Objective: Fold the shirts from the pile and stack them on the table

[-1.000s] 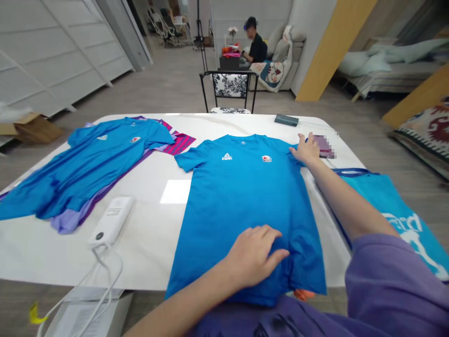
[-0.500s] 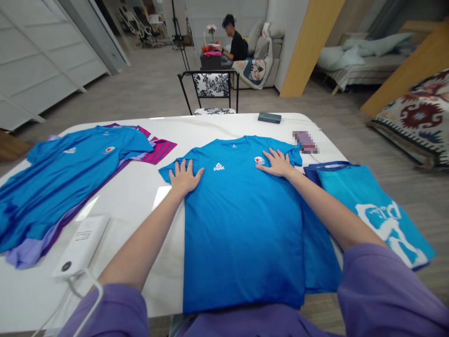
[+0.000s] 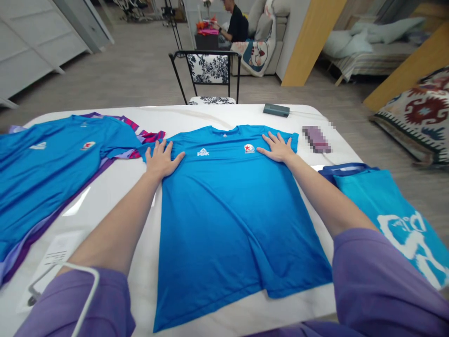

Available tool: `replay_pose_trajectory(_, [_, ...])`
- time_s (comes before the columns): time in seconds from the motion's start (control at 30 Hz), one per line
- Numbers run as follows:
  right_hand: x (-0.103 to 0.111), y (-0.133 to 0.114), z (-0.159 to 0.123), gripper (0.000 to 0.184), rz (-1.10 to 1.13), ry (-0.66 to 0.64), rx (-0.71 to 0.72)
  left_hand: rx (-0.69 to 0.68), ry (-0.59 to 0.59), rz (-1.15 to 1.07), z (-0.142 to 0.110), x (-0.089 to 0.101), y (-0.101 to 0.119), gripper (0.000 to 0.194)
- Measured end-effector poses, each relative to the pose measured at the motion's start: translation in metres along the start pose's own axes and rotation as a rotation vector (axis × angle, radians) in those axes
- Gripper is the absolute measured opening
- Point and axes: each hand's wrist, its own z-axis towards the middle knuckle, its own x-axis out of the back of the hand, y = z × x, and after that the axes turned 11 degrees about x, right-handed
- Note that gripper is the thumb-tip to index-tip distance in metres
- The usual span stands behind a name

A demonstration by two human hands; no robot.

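Note:
A blue T-shirt (image 3: 224,206) lies flat, front up, in the middle of the white table (image 3: 245,117). My left hand (image 3: 161,159) rests flat on its left shoulder with fingers spread. On the right shoulder, beside the red chest badge, my right hand (image 3: 278,147) lies flat with fingers apart. Neither hand holds anything. Both purple sleeves fill the near corners.
A pile of shirts (image 3: 52,168) with a blue one on top covers the table's left. A white power bank (image 3: 52,255) with cable sits near left. A dark case (image 3: 276,110) and a blurred object (image 3: 315,139) lie far right; a turquoise bag (image 3: 393,215) hangs right. A chair (image 3: 210,77) stands behind; a person (image 3: 236,25) sits farther back.
A second ago my left hand was on the shirt's hem and my right at its sleeve; both went to the shoulders. Since then the shirt lies a little farther onto the table.

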Motion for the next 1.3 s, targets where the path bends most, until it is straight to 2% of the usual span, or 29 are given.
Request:
replay_pose_trajectory(0.1, [0.01, -0.024, -0.021, 0.089, -0.029, 0.083, 0.029, -0.031, 0.092, -0.015, -0.031, 0.005, 0.018, 0.087])
replay_pose_trajectory(0.17, [0.016, -0.05, -0.059, 0.086, -0.029, 0.131, 0.083, -0.052, 0.102, -0.022, -0.07, 0.008, 0.035, 0.089])
replay_pose_trajectory(0.23, [0.018, -0.076, -0.118, 0.088, -0.013, 0.104, 0.156, -0.099, 0.062, -0.028, -0.124, 0.01, 0.05, 0.091])
replay_pose_trajectory(0.33, [0.009, -0.105, -0.226, 0.091, -0.009, 0.027, 0.234, -0.237, -0.005, -0.029, -0.223, 0.007, 0.061, 0.092])
replay_pose_trajectory(0.4, [-0.005, -0.114, -0.294, 0.095, -0.003, -0.015, 0.241, -0.291, -0.027, -0.014, -0.286, 0.001, 0.058, 0.092])
replay_pose_trajectory(0.47, [-0.02, -0.115, -0.346, 0.098, 0.013, -0.047, 0.217, -0.307, -0.049, 0.002, -0.333, -0.005, 0.049, 0.094])
replay_pose_trajectory(0.57, [-0.035, -0.108, -0.39, 0.1, 0.026, -0.044, 0.166, -0.345, -0.057, 0.01, -0.372, -0.008, 0.028, 0.095])
replay_pose_trajectory(0.7, [-0.038, -0.096, -0.411, 0.101, 0.032, -0.006, 0.177, -0.381, -0.013, 0.003, -0.4, 0.004, -0.006, 0.092])
replay_pose_trajectory(0.87, [-0.04, -0.09, -0.428, 0.102, -0.003, 0.0, 0.261, -0.364, 0.015, -0.022, -0.435, 0.01, -0.04, 0.102])
replay_pose_trajectory(0.97, [-0.045, -0.087, -0.434, 0.1, -0.054, 0.036, 0.311, -0.362, 0.02, -0.038, -0.445, 0.005, -0.048, 0.105])
replay_pose_trajectory(1.13, [-0.05, -0.08, -0.439, 0.101, -0.109, 0.045, 0.363, -0.375, 0.026, -0.052, -0.448, 0.003, -0.047, 0.105])
replay_pose_trajectory(1.23, [-0.036, -0.097, -0.426, 0.105, -0.113, 0.056, 0.36, -0.385, 0.012, -0.086, -0.45, 0.008, -0.048, 0.106])
replay_pose_trajectory(1.3, [-0.017, -0.129, -0.4, 0.094, -0.082, 0.082, 0.374, -0.35, 0.015, -0.132, -0.453, 0.015, -0.052, 0.099])
